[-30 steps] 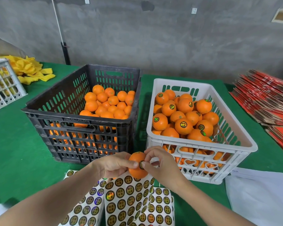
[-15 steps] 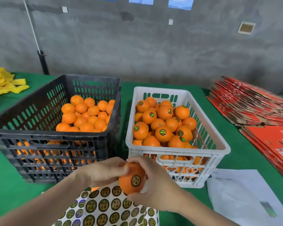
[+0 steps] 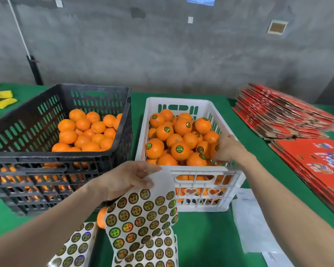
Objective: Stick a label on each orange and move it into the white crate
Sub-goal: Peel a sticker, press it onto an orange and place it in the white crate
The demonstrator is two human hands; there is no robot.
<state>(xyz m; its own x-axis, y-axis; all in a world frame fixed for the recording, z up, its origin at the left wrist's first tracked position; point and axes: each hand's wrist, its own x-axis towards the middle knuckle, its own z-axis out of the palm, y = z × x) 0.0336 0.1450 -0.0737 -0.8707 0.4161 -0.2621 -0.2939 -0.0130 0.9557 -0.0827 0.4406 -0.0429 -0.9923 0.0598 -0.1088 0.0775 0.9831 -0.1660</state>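
Note:
My right hand (image 3: 228,149) reaches over the right wall of the white crate (image 3: 202,170) and holds a labelled orange (image 3: 214,150) down among the labelled oranges there. My left hand (image 3: 123,178) pinches the top edge of a curled label sheet (image 3: 143,214) lifted in front of the crates. The black crate (image 3: 46,157) at the left holds unlabelled oranges (image 3: 85,132). Part of one loose orange (image 3: 101,217) shows on the table, half hidden behind the lifted sheet.
More label sheets (image 3: 75,245) lie flat on the green table at the near edge. White papers (image 3: 255,224) lie to the right of the white crate. Red flattened cartons (image 3: 297,132) are stacked at the far right, yellow bags (image 3: 0,97) at the far left.
My right hand has carried the labelled orange from in front of me into the white crate. My left hand let go of the orange and took up a label sheet.

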